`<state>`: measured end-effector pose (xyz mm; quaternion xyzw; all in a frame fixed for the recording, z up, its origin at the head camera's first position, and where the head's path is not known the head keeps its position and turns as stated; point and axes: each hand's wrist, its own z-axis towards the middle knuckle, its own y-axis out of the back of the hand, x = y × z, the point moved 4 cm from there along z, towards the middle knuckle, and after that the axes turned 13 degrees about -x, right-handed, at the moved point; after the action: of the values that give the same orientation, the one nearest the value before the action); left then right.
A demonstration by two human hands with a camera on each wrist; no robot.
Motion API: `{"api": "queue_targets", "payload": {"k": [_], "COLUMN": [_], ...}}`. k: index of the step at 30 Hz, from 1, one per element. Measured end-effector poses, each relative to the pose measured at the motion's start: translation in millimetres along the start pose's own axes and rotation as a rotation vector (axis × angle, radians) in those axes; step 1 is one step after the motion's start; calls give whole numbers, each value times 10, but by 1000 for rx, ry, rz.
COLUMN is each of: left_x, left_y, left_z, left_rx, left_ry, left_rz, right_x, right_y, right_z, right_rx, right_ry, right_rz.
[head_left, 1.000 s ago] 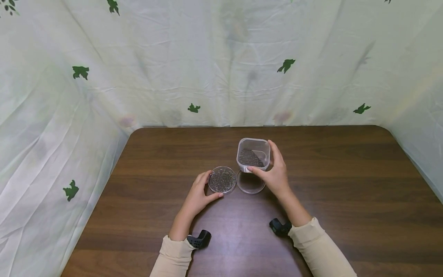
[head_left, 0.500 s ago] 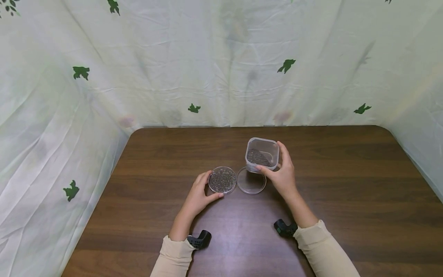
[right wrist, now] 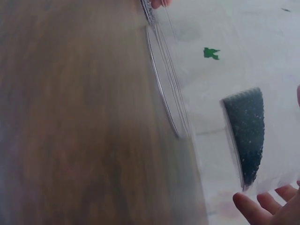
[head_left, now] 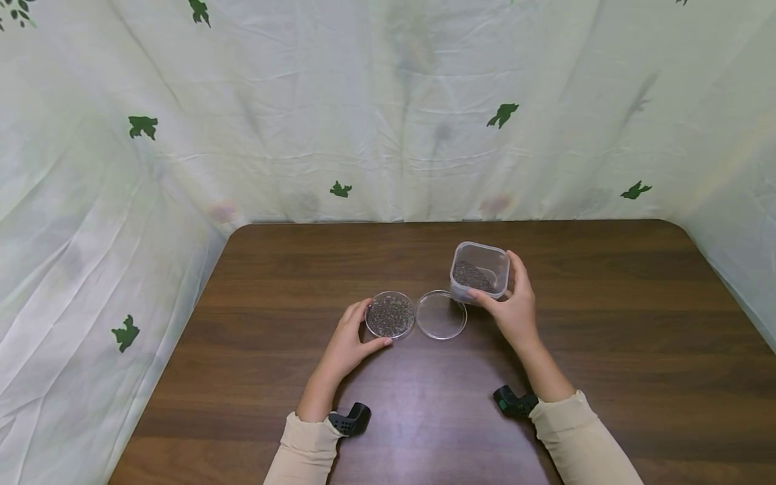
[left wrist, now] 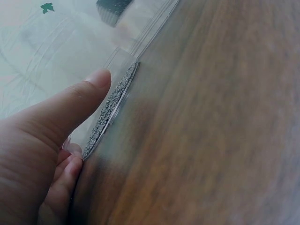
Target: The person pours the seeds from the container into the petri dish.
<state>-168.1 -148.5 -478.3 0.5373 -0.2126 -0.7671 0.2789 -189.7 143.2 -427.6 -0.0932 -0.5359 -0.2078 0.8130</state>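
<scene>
A round clear petri dish (head_left: 394,292) filled with dark granules lies on the table. My left hand (head_left: 347,345) holds it at its left edge between thumb and fingers; the left wrist view shows the thumb (left wrist: 70,105) along its near side. Right beside it lies a second, bare petri dish (head_left: 439,320). My right hand (head_left: 515,313) grips a square clear plastic container (head_left: 497,263) by its right side, above the table and slightly tilted. Dark granules (right wrist: 248,133) are heaped to one side inside it. The container's corner covers the bare dish's upper right edge in the head view.
The brown wooden table (head_left: 291,269) has rounded far corners. Behind and beside it hangs a pale curtain (head_left: 273,121) with green leaf shapes. Black wrist cameras (head_left: 515,402) sit on both wrists.
My right hand has carried the container to the right, uncovering most of the bare dish. My left hand and the filled dish have stayed in place.
</scene>
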Motion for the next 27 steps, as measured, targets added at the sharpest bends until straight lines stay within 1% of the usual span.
{"api": "queue_targets", "payload": {"k": [4,9,15,20,23,24,27], "left_x": [-6,-6,-12,-23,-26,-27,-29], "left_y": [4,5,9,13,15,15,16], "left_z": [2,5,4,4,5,6,4], "left_rx": [-3,-5,-2,0,-3,-3,-2], "left_ry": [-1,1,-3,-6,-10,-11,-9], "left_rz": [1,-1,-4,-9,-8,-7,-8], "right_x": [110,105,9,-227,-335,-352,-215], "right_y": [69,156,279,373,412,422,435], "right_z": [-14,-6,16,48,67,70,53], "right_rx": [-8,-17,-24,-44,-61,-65,-69], "right_ry": [-3,-18,-59,-105,-102,-99,-98], "right_rz": [-26,-55,-90,-114,-123,-125,-117]}}
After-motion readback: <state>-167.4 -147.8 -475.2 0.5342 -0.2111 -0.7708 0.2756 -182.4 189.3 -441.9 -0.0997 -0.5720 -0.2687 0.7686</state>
